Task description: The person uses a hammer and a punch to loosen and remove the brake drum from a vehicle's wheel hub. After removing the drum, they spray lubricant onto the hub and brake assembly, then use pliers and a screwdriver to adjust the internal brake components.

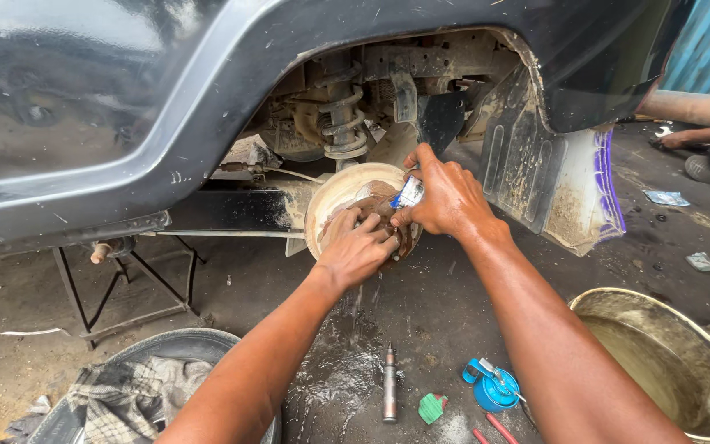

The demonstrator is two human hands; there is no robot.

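While the left hand (pixel 355 251) presses flat on a rusty, likely heavy brake drum (pixel 347 197), the right hand (pixel 445 197) pinches a small, light blue-and-white packet (pixel 408 193).

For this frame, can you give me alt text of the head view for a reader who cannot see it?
Two bare hands work at a rusty wheel hub under a dark car's wheel arch: the left hand presses on the hub, the right hand pinches a small blue-and-white packet. A metal basin stands on the wet ground at right.
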